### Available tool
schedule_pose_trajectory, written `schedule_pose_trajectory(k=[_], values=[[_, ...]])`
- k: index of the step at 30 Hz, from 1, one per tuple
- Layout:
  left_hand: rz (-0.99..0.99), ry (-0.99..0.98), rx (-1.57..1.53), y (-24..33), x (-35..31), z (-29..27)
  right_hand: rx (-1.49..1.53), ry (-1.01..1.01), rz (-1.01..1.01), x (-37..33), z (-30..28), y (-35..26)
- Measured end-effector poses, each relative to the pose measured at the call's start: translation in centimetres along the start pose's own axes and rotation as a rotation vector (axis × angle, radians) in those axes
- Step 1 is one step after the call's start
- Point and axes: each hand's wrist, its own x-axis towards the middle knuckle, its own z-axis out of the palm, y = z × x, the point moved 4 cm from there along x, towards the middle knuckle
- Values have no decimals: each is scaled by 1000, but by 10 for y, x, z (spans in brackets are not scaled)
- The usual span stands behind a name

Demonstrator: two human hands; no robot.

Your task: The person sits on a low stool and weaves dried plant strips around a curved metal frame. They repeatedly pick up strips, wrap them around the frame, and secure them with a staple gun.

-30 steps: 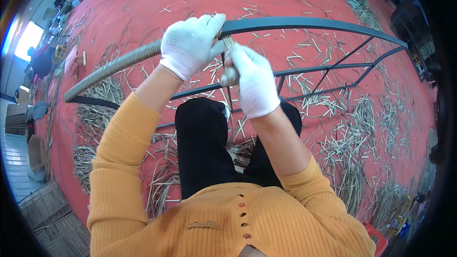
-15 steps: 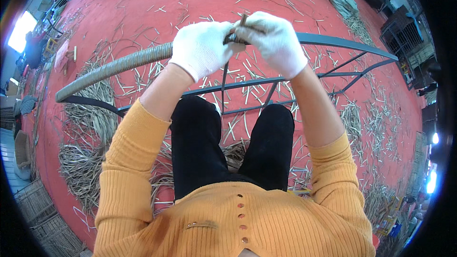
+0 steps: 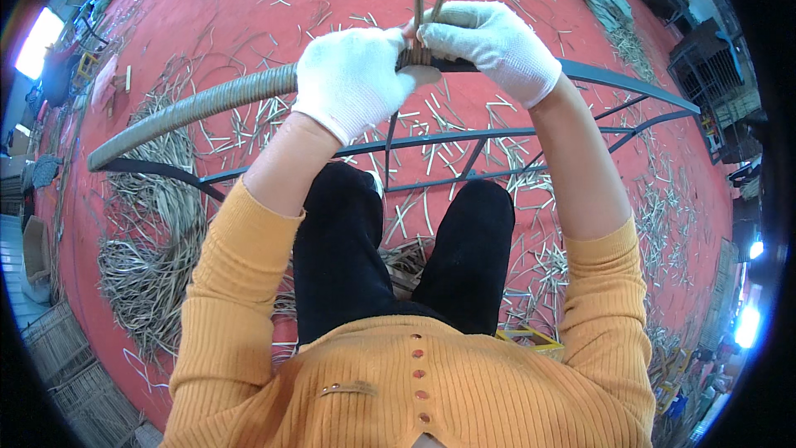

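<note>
Left hand (image 3: 352, 79): we clasp the curved rail (image 3: 609, 77) near the end of its tan winding (image 3: 207, 104)
Right hand (image 3: 497, 46): we pinch at least one of two brown strips (image 3: 418, 12) rising there
Rail position: crosswise, just beyond our knees (image 3: 477, 211), scattered strips (image 3: 157, 274) around

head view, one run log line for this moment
left hand, white-gloved: grips curved brown-wrapped rail | right hand, white-gloved: pinches narrow brown strip | rail's right stretch: bare dark metal

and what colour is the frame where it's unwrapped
Dark blue-grey; the bare frame shows best in the head view.
</note>
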Motion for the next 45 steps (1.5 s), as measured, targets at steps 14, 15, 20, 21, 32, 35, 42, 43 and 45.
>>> schedule_pose_trajectory(k=[14, 15, 20, 21, 32, 35, 42, 43, 45], values=[[32, 63, 101, -5, 5, 5, -192, 153, 33, 4, 9, 5], [34, 71, 95, -5, 4, 5, -274, 176, 50, 8, 6, 6], [44, 66, 52, -4, 3, 5, -180, 137, 178, 22, -2, 19], [60, 84, 42, -4, 2, 5, -173, 137, 189, 23, -3, 20], [310, 507, 3, 6, -34, -11, -308, -231, 295, 31, -9, 24], [428, 597, -189, -31, -96, -20, -223, -266, 249, 27, -21, 32], [-784, 381, -201, -225, -463, 44, -184, -104, 409, 33, -42, 50], [-1125, 164, -351, -235, -536, 73, -223, -77, 404, 36, -45, 49], [-1292, -39, -283, -206, -651, 122, -284, -19, 391, 40, -51, 46]])
